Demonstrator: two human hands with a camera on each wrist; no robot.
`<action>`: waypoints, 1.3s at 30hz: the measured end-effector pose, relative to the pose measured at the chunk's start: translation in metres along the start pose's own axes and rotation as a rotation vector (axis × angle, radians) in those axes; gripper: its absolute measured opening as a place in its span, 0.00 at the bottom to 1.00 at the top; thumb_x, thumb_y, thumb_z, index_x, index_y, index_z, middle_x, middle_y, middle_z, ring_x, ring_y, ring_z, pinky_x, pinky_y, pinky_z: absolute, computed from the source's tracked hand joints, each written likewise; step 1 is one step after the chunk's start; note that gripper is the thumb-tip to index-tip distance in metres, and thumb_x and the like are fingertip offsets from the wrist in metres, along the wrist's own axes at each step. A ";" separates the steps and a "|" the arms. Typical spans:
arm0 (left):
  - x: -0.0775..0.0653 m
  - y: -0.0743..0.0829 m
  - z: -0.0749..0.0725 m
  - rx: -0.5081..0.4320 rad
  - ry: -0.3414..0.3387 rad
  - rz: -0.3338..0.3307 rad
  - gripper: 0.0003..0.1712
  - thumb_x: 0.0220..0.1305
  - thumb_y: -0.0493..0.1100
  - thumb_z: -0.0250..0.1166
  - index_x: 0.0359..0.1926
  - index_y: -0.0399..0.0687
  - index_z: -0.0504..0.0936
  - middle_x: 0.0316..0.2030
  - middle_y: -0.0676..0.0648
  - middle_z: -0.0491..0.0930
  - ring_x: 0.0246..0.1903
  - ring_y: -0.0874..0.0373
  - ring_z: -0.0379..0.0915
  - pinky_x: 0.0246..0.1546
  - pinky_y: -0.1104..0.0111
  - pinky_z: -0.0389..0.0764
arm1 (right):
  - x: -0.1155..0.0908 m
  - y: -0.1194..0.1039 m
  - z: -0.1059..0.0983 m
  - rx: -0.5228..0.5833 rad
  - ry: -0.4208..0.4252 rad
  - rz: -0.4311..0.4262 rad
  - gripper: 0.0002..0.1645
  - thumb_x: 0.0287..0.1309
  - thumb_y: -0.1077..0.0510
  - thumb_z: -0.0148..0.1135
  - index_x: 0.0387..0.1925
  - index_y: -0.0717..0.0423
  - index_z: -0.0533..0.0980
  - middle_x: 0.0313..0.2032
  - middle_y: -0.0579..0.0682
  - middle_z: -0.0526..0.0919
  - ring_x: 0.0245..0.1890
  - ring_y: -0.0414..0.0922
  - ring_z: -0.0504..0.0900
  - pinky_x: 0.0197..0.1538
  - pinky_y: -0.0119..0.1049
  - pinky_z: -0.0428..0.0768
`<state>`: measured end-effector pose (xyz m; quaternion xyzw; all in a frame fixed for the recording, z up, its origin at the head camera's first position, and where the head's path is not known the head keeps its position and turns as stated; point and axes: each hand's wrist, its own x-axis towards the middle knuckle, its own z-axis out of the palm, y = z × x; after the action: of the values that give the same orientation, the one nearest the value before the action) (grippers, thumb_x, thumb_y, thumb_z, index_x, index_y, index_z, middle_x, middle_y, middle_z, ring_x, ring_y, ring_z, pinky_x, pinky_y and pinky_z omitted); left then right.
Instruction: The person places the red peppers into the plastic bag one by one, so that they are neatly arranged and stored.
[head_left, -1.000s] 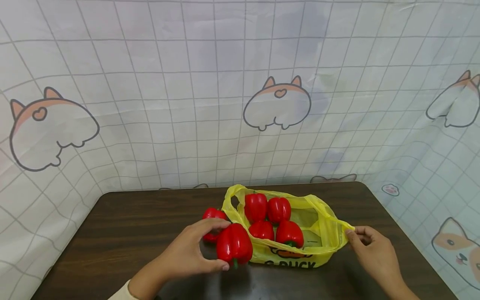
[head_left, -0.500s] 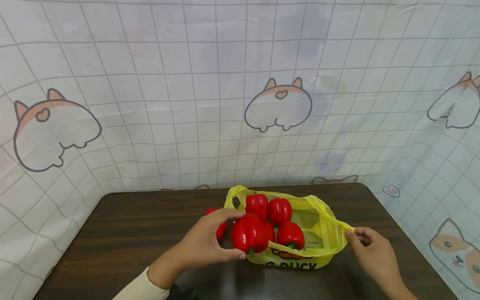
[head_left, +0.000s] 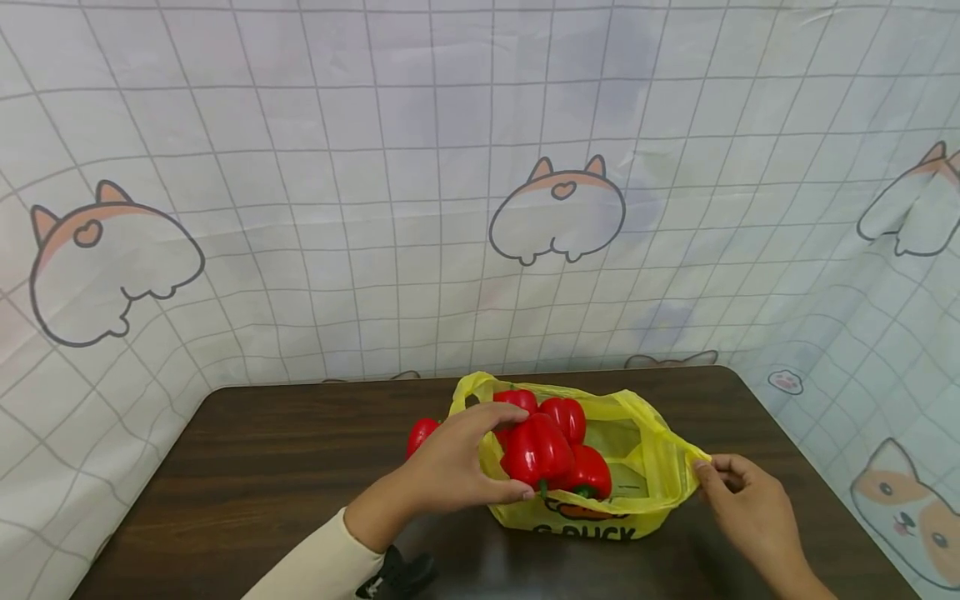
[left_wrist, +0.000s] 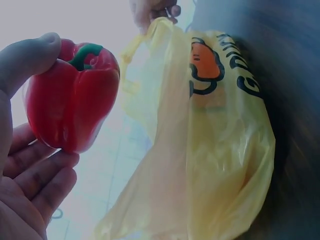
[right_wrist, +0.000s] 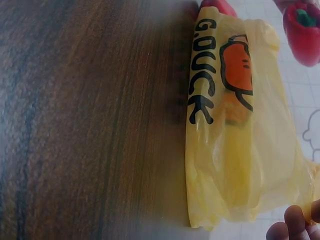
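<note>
My left hand (head_left: 461, 462) holds a red bell pepper (head_left: 537, 450) with a green stem between thumb and fingers. In the head view it is over the left part of a yellow plastic bag (head_left: 660, 467); the left wrist view shows the held pepper (left_wrist: 75, 105) raised beside the bag (left_wrist: 220, 150). Several red peppers (head_left: 562, 417) lie inside the open bag, partly hidden by the held one. My right hand (head_left: 753, 504) pinches the bag's right edge and pulls it outward. Black lettering and an orange print (right_wrist: 237, 65) mark the bag's front.
Another red pepper (head_left: 422, 435) sits on the dark wooden table (head_left: 285, 467) left of the bag, partly behind my left hand. A white grid-patterned cloth (head_left: 420, 275) hangs behind the table and along its right side. A black wrist strap (head_left: 401, 575) shows by the left sleeve.
My left hand has carried the pepper rightward and slightly up, from left of the bag to over its opening. The right hand has stayed at the bag's edge.
</note>
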<state>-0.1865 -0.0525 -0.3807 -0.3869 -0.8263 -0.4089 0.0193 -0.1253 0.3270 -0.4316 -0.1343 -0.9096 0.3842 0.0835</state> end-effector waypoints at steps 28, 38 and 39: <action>0.045 0.000 0.038 0.004 -0.066 -0.041 0.45 0.52 0.59 0.80 0.68 0.55 0.73 0.59 0.59 0.76 0.57 0.58 0.73 0.47 0.70 0.82 | 0.002 -0.004 -0.001 0.001 0.030 0.024 0.31 0.73 0.35 0.54 0.45 0.60 0.82 0.30 0.48 0.87 0.29 0.43 0.79 0.27 0.38 0.75; 0.057 -0.001 0.048 -0.010 -0.108 -0.057 0.46 0.53 0.58 0.80 0.70 0.54 0.72 0.62 0.58 0.75 0.56 0.62 0.72 0.46 0.73 0.80 | 0.003 -0.004 -0.002 0.002 0.032 0.015 0.31 0.73 0.36 0.54 0.44 0.60 0.82 0.30 0.48 0.87 0.28 0.43 0.78 0.27 0.38 0.75; 0.058 -0.001 0.049 -0.013 -0.111 -0.058 0.46 0.53 0.58 0.80 0.70 0.54 0.72 0.61 0.58 0.75 0.56 0.63 0.72 0.46 0.74 0.80 | 0.003 -0.004 -0.002 0.001 0.032 0.014 0.31 0.73 0.36 0.54 0.44 0.60 0.82 0.30 0.48 0.87 0.28 0.43 0.78 0.27 0.38 0.75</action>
<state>-0.2138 0.0170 -0.3938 -0.3852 -0.8342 -0.3924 -0.0408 -0.1281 0.3263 -0.4275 -0.1468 -0.9069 0.3832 0.0955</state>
